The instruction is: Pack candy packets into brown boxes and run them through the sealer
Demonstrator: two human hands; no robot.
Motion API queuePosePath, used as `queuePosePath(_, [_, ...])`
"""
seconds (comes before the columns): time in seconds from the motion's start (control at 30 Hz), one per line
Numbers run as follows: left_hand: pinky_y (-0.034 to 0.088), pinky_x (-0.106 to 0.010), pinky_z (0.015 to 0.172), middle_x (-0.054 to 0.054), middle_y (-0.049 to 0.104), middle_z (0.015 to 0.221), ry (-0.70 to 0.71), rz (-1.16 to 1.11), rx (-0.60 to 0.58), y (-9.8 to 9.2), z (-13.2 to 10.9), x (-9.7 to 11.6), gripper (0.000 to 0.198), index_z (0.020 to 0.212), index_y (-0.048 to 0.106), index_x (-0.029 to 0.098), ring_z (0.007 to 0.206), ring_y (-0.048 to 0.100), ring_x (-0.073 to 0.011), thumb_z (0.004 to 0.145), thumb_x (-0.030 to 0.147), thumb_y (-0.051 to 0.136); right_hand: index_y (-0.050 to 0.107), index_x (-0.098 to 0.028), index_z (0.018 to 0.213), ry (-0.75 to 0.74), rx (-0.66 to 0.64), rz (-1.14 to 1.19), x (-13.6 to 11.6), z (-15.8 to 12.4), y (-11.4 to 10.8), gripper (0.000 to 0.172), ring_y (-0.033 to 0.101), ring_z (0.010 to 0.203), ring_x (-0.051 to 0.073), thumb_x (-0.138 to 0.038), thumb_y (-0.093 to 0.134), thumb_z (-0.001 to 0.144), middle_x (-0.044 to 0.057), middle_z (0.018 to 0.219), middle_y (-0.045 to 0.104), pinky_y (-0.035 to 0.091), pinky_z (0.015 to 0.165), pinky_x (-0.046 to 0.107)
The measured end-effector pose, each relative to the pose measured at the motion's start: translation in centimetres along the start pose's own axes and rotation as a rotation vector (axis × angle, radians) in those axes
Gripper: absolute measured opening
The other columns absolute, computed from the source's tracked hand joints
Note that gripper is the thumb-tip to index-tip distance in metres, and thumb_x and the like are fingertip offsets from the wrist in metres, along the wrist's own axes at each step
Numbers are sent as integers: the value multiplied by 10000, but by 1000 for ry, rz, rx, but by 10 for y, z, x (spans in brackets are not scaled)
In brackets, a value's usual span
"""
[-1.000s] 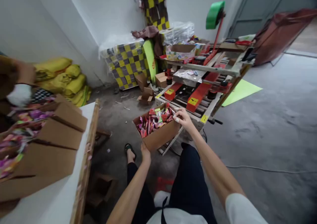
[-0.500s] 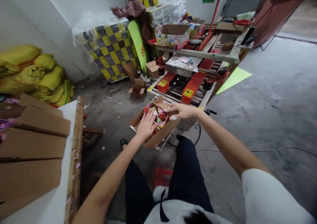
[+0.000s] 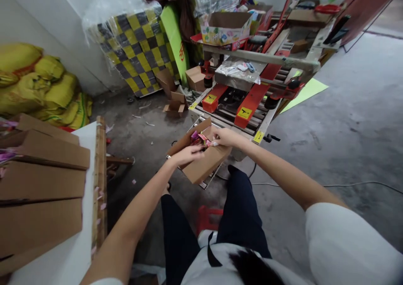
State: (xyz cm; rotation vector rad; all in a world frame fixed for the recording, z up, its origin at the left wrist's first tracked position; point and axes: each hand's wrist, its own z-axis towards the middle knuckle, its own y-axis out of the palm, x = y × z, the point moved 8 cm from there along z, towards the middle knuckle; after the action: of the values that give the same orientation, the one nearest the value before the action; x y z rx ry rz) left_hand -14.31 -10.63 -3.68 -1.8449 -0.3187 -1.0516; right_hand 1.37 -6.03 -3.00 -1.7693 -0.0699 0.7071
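Note:
A small cardboard box (image 3: 204, 165) rests at the near end of the red and metal roller machine (image 3: 248, 104), tilted toward me. Bright snack packets (image 3: 199, 138) fill it. My left hand (image 3: 188, 154) lies flat over the box's near flap, fingers stretched out and pressing it down. My right hand (image 3: 224, 136) reaches in from the right, fingers curled at the top edge of the box beside the packets; whether it grips a flap or a packet I cannot make out.
A white table (image 3: 59, 260) on my left carries larger open cardboard boxes (image 3: 44, 180). Yellow sacks (image 3: 40, 83) and a checkered wrapped stack (image 3: 138, 54) line the wall. Small empty cartons (image 3: 176, 105) lie on the concrete floor. A cable (image 3: 346, 186) runs across the floor at right.
My left hand moved from under the box to its top and now presses a flap over the packets. The right hand stayed at the box's far edge. My view tipped downward.

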Motion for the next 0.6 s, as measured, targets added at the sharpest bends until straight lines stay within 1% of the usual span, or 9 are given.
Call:
queuePosePath(0.03, [559, -401, 908, -82, 769, 1043, 5, 13, 5, 3, -4, 5, 545, 1212, 749, 147, 936, 693, -280, 837, 534, 667, 688, -177, 1108, 15, 51, 15, 1, -5, -1, 346, 663, 966, 244, -433, 733, 881, 105, 1073, 738, 439, 769, 293])
queuePosePath(0.1, [536, -394, 953, -97, 740, 1166, 25, 37, 95, 12, -9, 15, 593, 1321, 685, 143, 995, 671, -273, 824, 467, 698, 653, -168, 1219, 64, 238, 32, 2, -18, -6, 411, 623, 1138, 292, -396, 728, 885, 149, 1237, 684, 456, 939, 368])
queuePosePath(0.17, [502, -391, 1029, -114, 703, 1257, 21, 29, 284, 23, -13, 22, 521, 1322, 666, 153, 1108, 646, -269, 858, 390, 672, 558, -133, 1392, 147, 462, 53, 2, -33, -8, 555, 506, 1333, 347, -346, 698, 900, 221, 1451, 542, 388, 1100, 470])
queuePosePath(0.23, [462, -410, 1095, -143, 669, 1289, -28, 35, 519, 34, -15, 24, 448, 1285, 652, 158, 1201, 612, -276, 872, 328, 665, 396, -85, 1536, 243, 593, 115, -1, -44, -1, 673, 370, 1461, 370, -310, 610, 939, 265, 1596, 362, 331, 1168, 522])
queuePosePath(0.3, [445, -445, 1117, -181, 636, 1277, -100, 50, 717, 43, -17, 23, 386, 1241, 626, 147, 1235, 589, -293, 880, 279, 653, 284, -55, 1592, 329, 578, 201, -5, -45, 14, 667, 297, 1515, 360, -298, 458, 996, 260, 1656, 256, 344, 1173, 524])
queuePosePath(0.37, [445, -471, 1117, -204, 600, 1259, -130, 57, 818, 49, -18, 23, 356, 1209, 591, 135, 1234, 580, -302, 872, 233, 648, 244, -50, 1608, 387, 514, 242, -11, -42, 26, 632, 287, 1527, 351, -303, 313, 1033, 236, 1684, 206, 379, 1160, 511])
queuePosePath(0.43, [448, -485, 1119, -205, 576, 1244, -107, 59, 837, 51, -22, 29, 357, 1198, 562, 131, 1230, 576, -299, 858, 200, 649, 224, -69, 1621, 415, 471, 228, -16, -39, 29, 627, 293, 1529, 350, -321, 248, 1047, 212, 1704, 157, 394, 1161, 513])
queuePosePath(0.5, [440, -491, 1139, -212, 539, 1294, -39, 100, 813, 48, -36, 45, 392, 1224, 544, 131, 1280, 551, -303, 854, 198, 656, 207, -88, 1631, 437, 443, 195, -18, -38, 30, 639, 290, 1533, 364, -336, 265, 1044, 200, 1713, 125, 393, 1168, 550])
queuePosePath(0.6, [428, -451, 1173, -193, 482, 1418, 133, 217, 763, 27, -70, 80, 374, 1281, 567, 173, 1375, 499, -285, 924, 270, 618, 202, -106, 1637, 466, 422, 125, -20, -37, 32, 660, 259, 1538, 415, -333, 327, 1031, 202, 1713, 119, 351, 1161, 670])
